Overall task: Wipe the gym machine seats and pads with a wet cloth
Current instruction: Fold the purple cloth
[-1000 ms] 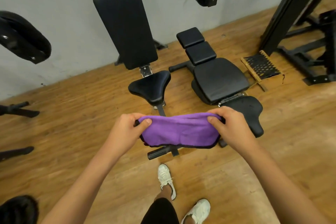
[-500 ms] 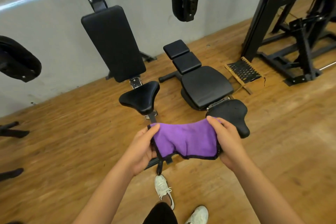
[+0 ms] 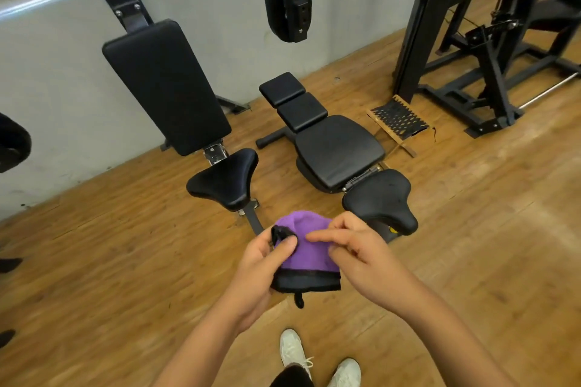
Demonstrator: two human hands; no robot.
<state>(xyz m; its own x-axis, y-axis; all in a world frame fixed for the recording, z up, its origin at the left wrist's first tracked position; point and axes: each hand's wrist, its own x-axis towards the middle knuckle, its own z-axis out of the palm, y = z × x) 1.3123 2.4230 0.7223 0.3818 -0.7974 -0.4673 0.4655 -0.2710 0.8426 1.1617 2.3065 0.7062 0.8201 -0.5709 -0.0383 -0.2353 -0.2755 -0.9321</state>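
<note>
Your left hand [image 3: 261, 264] pinches the black hem of the purple cloth [image 3: 303, 248] under its thumb. Your right hand [image 3: 355, 251] curls on the far side, forefinger laid across it. The cloth is bunched in mid-air, just short of the saddle seat [image 3: 224, 182] and the bench seat [image 3: 380, 198]. Below lies a wooden floor [image 3: 110, 261], with a grey wall [image 3: 63, 72] behind. A round pad [image 3: 12, 148] is cut off at the left edge.
</note>
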